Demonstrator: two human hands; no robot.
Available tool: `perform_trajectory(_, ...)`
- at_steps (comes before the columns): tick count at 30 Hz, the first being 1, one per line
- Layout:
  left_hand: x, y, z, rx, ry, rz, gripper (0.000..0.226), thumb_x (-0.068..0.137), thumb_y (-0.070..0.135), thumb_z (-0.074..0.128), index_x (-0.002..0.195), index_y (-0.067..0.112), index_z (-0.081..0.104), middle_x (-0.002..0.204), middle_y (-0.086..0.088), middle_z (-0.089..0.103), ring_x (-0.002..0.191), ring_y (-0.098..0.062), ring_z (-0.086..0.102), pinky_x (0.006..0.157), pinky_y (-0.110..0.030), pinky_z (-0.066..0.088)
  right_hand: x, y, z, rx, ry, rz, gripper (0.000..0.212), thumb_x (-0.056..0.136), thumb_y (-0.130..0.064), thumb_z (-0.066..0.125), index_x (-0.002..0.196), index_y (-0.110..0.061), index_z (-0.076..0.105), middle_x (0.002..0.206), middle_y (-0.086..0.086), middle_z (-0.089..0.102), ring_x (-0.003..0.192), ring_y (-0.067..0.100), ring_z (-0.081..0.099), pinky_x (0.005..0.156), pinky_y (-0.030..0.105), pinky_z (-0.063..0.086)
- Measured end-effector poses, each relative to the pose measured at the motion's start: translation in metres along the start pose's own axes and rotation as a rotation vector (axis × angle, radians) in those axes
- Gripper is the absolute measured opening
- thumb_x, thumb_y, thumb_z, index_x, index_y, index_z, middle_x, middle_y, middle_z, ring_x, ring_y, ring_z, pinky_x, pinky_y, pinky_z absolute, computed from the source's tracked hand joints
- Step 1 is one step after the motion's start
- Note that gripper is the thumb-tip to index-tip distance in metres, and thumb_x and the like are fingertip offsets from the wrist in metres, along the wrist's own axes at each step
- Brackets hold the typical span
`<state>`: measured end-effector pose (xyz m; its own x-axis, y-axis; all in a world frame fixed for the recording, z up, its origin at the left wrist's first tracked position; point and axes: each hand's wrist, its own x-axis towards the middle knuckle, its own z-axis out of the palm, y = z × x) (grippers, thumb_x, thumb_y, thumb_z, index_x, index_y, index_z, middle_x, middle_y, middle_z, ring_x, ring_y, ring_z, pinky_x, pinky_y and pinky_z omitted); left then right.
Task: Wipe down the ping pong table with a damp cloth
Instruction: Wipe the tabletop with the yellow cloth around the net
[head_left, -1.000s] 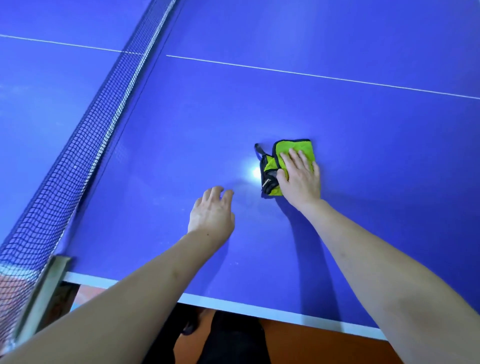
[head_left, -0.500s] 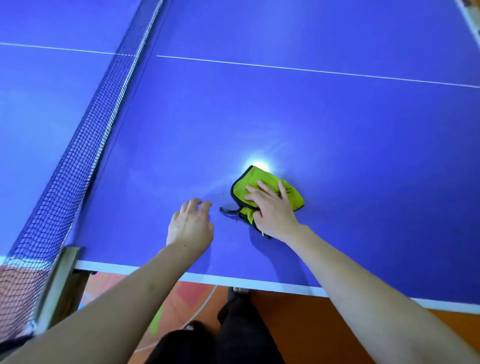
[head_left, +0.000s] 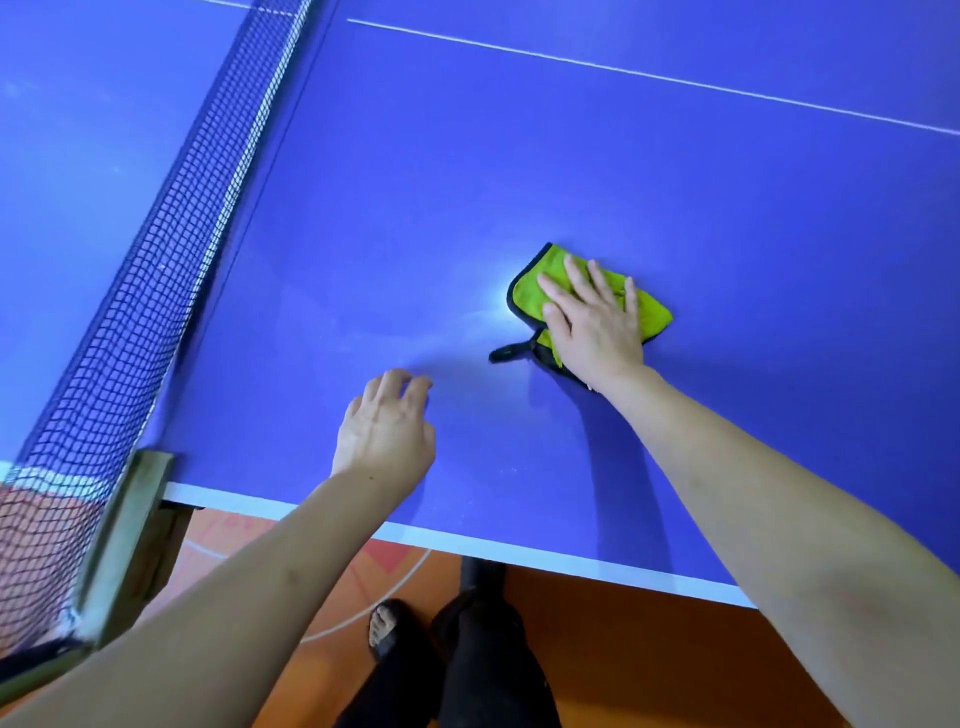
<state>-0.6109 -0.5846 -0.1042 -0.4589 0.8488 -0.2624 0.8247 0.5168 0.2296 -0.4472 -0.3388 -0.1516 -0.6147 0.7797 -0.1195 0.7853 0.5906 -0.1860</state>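
Since wiping needs even pressure, right hand (head_left: 592, 322) lies flat w/ straight fingers on the cloth (head_left: 649, 312); left hand (head_left: 384, 431) props on the tabletop (head_left: 519, 171), loosely curled, holding nothing, prob for balance.

The worktop (head_left: 675, 182) is a smooth, hard blue board with a semi-gloss finish; a bright glare spot sits just left of the right hand (head_left: 597, 327). Under that hand's flat fingers lies a cloth (head_left: 649, 312), a soft, fuzzy lime-green fabric, matt, bound with a dark stitched edge and a dark loop tab. Well to the left of the left hand (head_left: 384, 441) the net (head_left: 156, 249) is dark knotted mesh with a white woven band, held by a dull, worn metal post (head_left: 130, 540). The floor (head_left: 649, 649) looks smooth and orange.
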Motion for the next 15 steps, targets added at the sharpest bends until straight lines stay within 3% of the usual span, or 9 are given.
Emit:
perform_trajectory(7,-0.016,-0.016,0.010,0.005,0.048,0.031,0.048,0.086,0.014,0.054,0.134,0.017,0.056,0.133,-0.005,0.051,0.117,-0.029,0.051,0.096,-0.041,0.044,0.052,0.014,-0.008,-0.013,-0.044,-0.007,0.056,0.109,-0.051,0.022,0.164,-0.041,0.028,0.175,-0.013,0.011,0.162,0.015,0.009,0.128,0.062,0.000)
perform_trajectory(15,-0.069,-0.024,0.022,-0.002,0.044,0.033,0.044,0.082,0.012,0.057,0.125,0.017,0.061,0.126,-0.003,0.056,0.112,-0.028,0.054,0.092,-0.041,0.046,-0.044,-0.010,0.014,0.000,0.021,-0.108,0.057,0.106,-0.046,0.023,0.160,-0.039,0.039,0.174,-0.010,0.021,0.160,0.019,0.019,0.126,0.065,0.006)
